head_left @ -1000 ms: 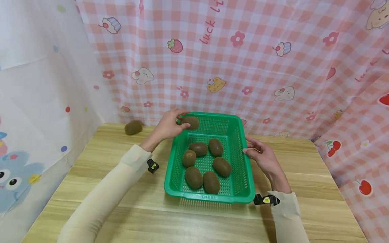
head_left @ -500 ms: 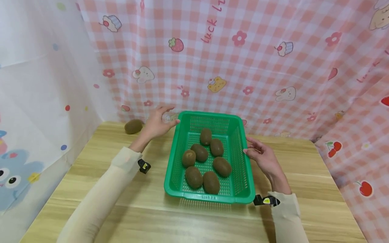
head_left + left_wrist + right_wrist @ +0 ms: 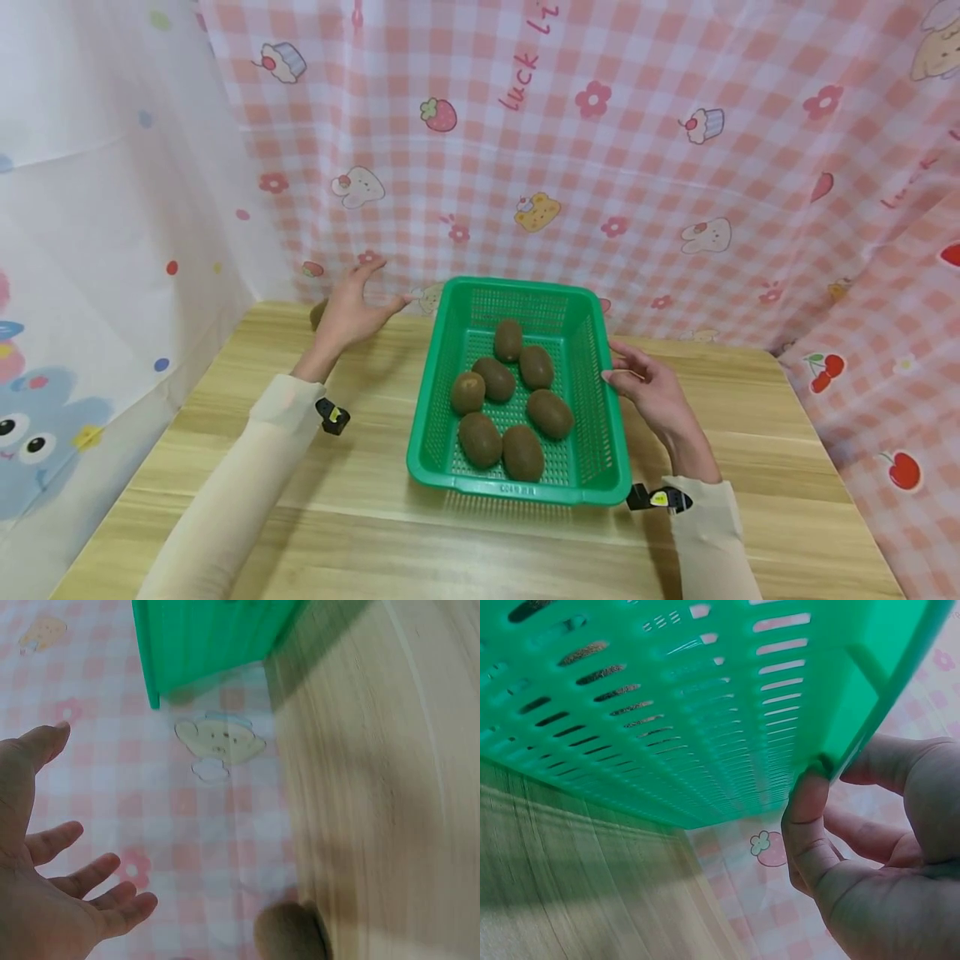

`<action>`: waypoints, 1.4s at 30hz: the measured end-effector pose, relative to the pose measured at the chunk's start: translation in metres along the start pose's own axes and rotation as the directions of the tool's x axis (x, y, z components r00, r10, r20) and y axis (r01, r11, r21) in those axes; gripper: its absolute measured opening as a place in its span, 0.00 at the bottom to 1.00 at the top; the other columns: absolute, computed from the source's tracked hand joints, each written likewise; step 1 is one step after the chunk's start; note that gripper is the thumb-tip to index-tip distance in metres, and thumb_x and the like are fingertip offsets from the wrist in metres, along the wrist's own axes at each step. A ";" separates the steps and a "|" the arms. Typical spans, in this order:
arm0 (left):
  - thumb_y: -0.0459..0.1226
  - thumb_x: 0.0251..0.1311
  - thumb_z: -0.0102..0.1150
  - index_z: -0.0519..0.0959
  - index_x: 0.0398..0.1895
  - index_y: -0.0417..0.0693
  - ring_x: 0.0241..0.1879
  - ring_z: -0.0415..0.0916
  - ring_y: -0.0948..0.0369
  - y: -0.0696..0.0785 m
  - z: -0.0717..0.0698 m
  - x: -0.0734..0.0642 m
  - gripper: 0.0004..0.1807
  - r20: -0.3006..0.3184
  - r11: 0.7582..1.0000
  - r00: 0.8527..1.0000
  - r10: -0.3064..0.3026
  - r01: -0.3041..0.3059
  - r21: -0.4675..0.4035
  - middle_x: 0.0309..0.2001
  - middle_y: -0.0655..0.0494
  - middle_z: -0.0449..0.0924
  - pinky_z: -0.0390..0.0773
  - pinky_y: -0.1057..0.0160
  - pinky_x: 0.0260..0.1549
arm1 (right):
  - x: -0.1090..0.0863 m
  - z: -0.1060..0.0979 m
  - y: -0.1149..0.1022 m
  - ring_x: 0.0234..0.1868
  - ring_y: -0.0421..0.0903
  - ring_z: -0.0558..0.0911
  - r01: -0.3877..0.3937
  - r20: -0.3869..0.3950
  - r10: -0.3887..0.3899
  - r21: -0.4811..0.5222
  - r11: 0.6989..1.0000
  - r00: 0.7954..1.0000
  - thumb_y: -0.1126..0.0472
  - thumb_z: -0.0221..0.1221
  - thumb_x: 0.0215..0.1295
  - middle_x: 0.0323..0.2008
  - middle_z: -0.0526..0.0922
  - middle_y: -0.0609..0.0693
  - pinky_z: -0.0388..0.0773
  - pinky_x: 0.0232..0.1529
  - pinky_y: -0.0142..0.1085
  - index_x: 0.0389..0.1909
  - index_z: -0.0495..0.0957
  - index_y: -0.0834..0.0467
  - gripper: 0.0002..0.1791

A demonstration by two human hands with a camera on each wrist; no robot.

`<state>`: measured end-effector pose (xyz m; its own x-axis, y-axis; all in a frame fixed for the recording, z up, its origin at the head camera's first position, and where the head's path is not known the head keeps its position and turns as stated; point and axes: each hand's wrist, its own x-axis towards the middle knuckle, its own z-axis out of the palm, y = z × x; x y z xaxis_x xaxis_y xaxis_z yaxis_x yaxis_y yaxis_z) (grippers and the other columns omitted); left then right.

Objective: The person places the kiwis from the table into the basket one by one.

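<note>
A green perforated plastic basket (image 3: 517, 490) stands on the table with several brown kiwis (image 3: 550, 414) lying in its bottom. My right hand (image 3: 657, 400) pinches the basket's right rim; in the right wrist view, thumb and fingers (image 3: 808, 801) lie on either side of that edge. To the left of the basket, my left hand (image 3: 348, 315) holds nothing, its fingers spread and thumb apart. Just behind this hand, a single kiwi (image 3: 317, 314) on the table is mostly hidden from the head view. The left wrist view shows that kiwi (image 3: 289, 931) at the bottom edge.
Behind the wooden table (image 3: 480, 558) hangs a pink checked cloth (image 3: 637, 167) with cartoon prints, close to the back edge. A white printed cloth (image 3: 135, 250) covers the left side. More checked cloth hangs at the right.
My left hand has let go of a kiwi at the basket's back left and moved left toward the lone kiwi. The released kiwi lies among the others. The right hand has stayed at the rim.
</note>
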<state>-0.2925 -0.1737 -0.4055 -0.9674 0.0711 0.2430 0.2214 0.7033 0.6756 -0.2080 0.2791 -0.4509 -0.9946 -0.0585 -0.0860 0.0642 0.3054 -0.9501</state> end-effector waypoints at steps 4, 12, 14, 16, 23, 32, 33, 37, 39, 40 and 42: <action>0.52 0.63 0.69 0.65 0.77 0.46 0.72 0.61 0.37 -0.012 -0.005 0.000 0.43 -0.027 1.000 0.999 -0.020 0.020 -0.021 0.74 0.33 0.60 0.65 0.33 0.68 | 0.001 0.000 0.000 0.48 0.34 0.82 0.004 0.004 -0.004 -0.001 1.000 1.000 0.60 0.61 0.72 0.61 0.76 0.62 0.82 0.49 0.28 0.77 0.65 0.53 0.33; 0.56 0.63 0.67 0.57 0.81 0.49 0.62 0.69 0.36 -0.027 -0.012 -0.004 0.49 -0.030 0.994 0.994 -0.101 0.100 -0.036 0.77 0.32 0.55 0.69 0.33 0.64 | 0.003 0.000 0.001 0.47 0.34 0.83 0.011 0.011 -0.011 0.018 1.000 1.000 0.60 0.61 0.73 0.60 0.76 0.62 0.83 0.49 0.29 0.77 0.66 0.54 0.33; 0.57 0.63 0.66 0.55 0.82 0.48 0.62 0.70 0.37 -0.031 -0.013 -0.004 0.50 -0.030 0.993 0.993 -0.114 0.113 -0.038 0.77 0.32 0.54 0.71 0.35 0.64 | 0.003 -0.001 0.001 0.48 0.34 0.82 0.010 0.013 -0.010 0.013 1.000 1.000 0.60 0.61 0.73 0.60 0.76 0.62 0.83 0.50 0.29 0.77 0.66 0.53 0.33; 0.57 0.63 0.67 0.55 0.82 0.47 0.61 0.73 0.37 -0.035 -0.014 -0.004 0.51 -0.026 0.991 0.992 -0.122 0.121 -0.054 0.77 0.31 0.54 0.73 0.36 0.62 | 0.003 -0.001 0.000 0.48 0.35 0.82 0.009 0.014 -0.009 0.005 1.000 1.000 0.59 0.61 0.73 0.61 0.76 0.63 0.82 0.50 0.28 0.77 0.66 0.52 0.33; 0.56 0.63 0.68 0.58 0.80 0.43 0.72 0.58 0.33 -0.052 -0.016 -0.006 0.50 -0.026 0.986 0.987 -0.155 0.154 -0.057 0.77 0.29 0.51 0.64 0.33 0.69 | 0.003 -0.002 -0.003 0.49 0.35 0.81 0.001 0.011 -0.001 0.000 1.000 1.000 0.58 0.61 0.73 0.61 0.75 0.63 0.82 0.50 0.28 0.77 0.66 0.51 0.33; 0.57 0.60 0.69 0.56 0.82 0.47 0.75 0.51 0.31 -0.075 -0.017 -0.006 0.52 -0.019 0.977 0.977 -0.212 0.211 -0.024 0.78 0.28 0.49 0.58 0.30 0.71 | 0.001 -0.003 -0.002 0.49 0.35 0.82 0.003 0.018 -0.004 0.022 1.000 1.000 0.59 0.61 0.73 0.61 0.76 0.63 0.82 0.51 0.29 0.77 0.65 0.53 0.33; 0.57 0.61 0.69 0.55 0.82 0.47 0.75 0.50 0.31 -0.078 -0.017 -0.007 0.53 -0.011 0.974 0.974 -0.226 0.226 -0.019 0.78 0.28 0.48 0.58 0.31 0.71 | 0.001 -0.003 -0.001 0.49 0.35 0.82 0.002 0.020 -0.003 0.031 1.000 1.000 0.60 0.61 0.73 0.61 0.76 0.63 0.82 0.51 0.29 0.77 0.65 0.53 0.33; 0.56 0.63 0.67 0.54 0.81 0.43 0.74 0.51 0.30 -0.090 -0.016 -0.006 0.52 0.021 0.962 0.961 -0.274 0.274 -0.009 0.77 0.24 0.47 0.59 0.32 0.71 | 0.001 -0.001 0.000 0.49 0.35 0.83 -0.006 0.023 0.005 0.051 0.999 1.000 0.60 0.61 0.73 0.60 0.76 0.63 0.83 0.51 0.29 0.77 0.64 0.55 0.34; 0.57 0.63 0.66 0.56 0.80 0.41 0.73 0.53 0.30 -0.094 -0.016 -0.006 0.51 0.033 0.958 0.958 -0.286 0.287 -0.009 0.75 0.23 0.49 0.60 0.32 0.71 | 0.000 -0.001 0.000 0.49 0.35 0.83 -0.008 0.025 0.007 0.051 0.999 1.000 0.60 0.61 0.73 0.61 0.76 0.63 0.83 0.52 0.30 0.77 0.64 0.55 0.34; 0.57 0.63 0.66 0.56 0.80 0.40 0.73 0.54 0.29 -0.095 -0.015 -0.006 0.51 0.040 0.957 0.956 -0.291 0.291 -0.012 0.75 0.23 0.49 0.60 0.32 0.70 | 0.000 -0.001 0.000 0.49 0.35 0.83 -0.008 0.024 0.007 0.044 0.999 1.000 0.60 0.61 0.73 0.61 0.76 0.63 0.83 0.51 0.29 0.77 0.64 0.54 0.34; 0.57 0.64 0.66 0.56 0.80 0.40 0.72 0.54 0.29 -0.098 -0.014 -0.005 0.50 0.051 0.953 0.952 -0.301 0.303 -0.021 0.75 0.23 0.49 0.61 0.32 0.70 | 0.001 -0.002 0.000 0.49 0.36 0.82 -0.003 0.024 0.002 0.033 0.999 1.000 0.59 0.61 0.73 0.61 0.76 0.63 0.83 0.51 0.30 0.77 0.64 0.53 0.33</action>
<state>-0.3072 -0.2531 -0.4629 -0.9941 -0.1083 -0.0075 -0.0793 0.6769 0.7318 -0.2090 0.2807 -0.4502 -0.9922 -0.0804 -0.0950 0.0696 0.2744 -0.9591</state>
